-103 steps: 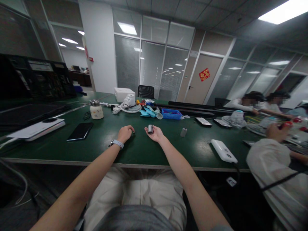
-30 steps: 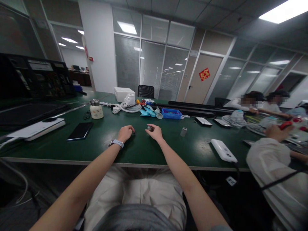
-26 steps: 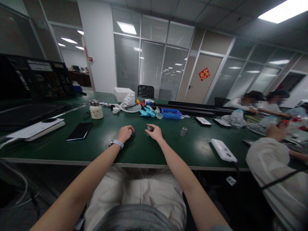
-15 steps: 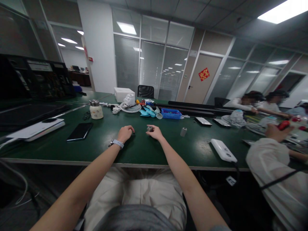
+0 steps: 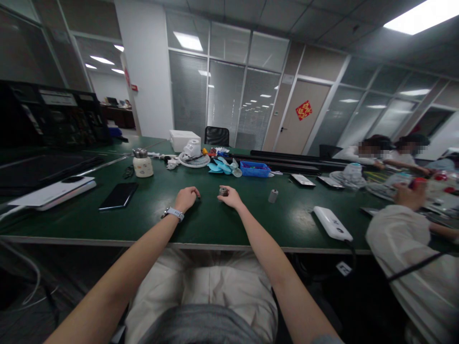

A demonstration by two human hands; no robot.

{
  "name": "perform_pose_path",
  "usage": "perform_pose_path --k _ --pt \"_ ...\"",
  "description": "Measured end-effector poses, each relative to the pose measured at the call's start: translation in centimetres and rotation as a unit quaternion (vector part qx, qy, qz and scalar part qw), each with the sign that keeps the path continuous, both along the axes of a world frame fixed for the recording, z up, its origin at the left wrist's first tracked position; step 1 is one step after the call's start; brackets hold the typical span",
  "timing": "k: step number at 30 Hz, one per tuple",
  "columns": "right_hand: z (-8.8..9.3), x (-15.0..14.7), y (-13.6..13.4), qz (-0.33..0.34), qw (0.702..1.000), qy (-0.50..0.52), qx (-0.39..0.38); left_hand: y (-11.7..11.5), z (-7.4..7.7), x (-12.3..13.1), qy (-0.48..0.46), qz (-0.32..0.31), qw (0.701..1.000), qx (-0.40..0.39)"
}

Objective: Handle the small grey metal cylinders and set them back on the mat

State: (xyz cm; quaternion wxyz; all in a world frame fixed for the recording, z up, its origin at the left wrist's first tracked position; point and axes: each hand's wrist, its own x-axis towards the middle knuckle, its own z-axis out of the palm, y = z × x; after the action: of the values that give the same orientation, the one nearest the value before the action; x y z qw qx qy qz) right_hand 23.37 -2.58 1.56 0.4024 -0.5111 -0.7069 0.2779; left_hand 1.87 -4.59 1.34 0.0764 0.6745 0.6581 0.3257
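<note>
My right hand (image 5: 232, 198) grips a small electric motor (image 5: 223, 191), a short metal cylinder with its end facing up, on or just over the green table (image 5: 215, 227). To its left, my left hand (image 5: 186, 199), with a watch (image 5: 173, 213) on the wrist, is closed with the fingertips pressed together. A tiny dark bit shows at those fingertips, too small to name. Right of my right hand a grey metal cylinder (image 5: 273, 196) stands upright on the table, apart from both hands.
A phone (image 5: 118, 196) and a cream bottle (image 5: 143, 164) lie to the left. Fan parts, blue fan blades (image 5: 223, 166) and a blue bin (image 5: 255, 169) line the back. At right are a white power bank (image 5: 333, 223) and a co-worker's sleeve (image 5: 399, 231).
Both my hands stay in place, the right still on the motor. At the right, the co-worker's hand has shifted slightly with a red thing.
</note>
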Motion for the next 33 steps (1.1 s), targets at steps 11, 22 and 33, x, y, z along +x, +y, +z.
perform_pose_path --k 11,22,33 --pt "-0.2 0.8 0.5 0.003 0.998 0.048 -0.037 -0.2 0.2 0.1 0.002 0.003 1.0 0.001" --pt "1.2 1.6 -1.0 -0.029 0.998 -0.058 0.007 0.2 -0.2 -0.1 0.001 0.002 1.0 0.002" --pt "1.6 1.4 -1.8 -0.074 0.988 -0.129 0.038 0.4 -0.4 -0.1 -0.009 0.0 1.0 0.004"
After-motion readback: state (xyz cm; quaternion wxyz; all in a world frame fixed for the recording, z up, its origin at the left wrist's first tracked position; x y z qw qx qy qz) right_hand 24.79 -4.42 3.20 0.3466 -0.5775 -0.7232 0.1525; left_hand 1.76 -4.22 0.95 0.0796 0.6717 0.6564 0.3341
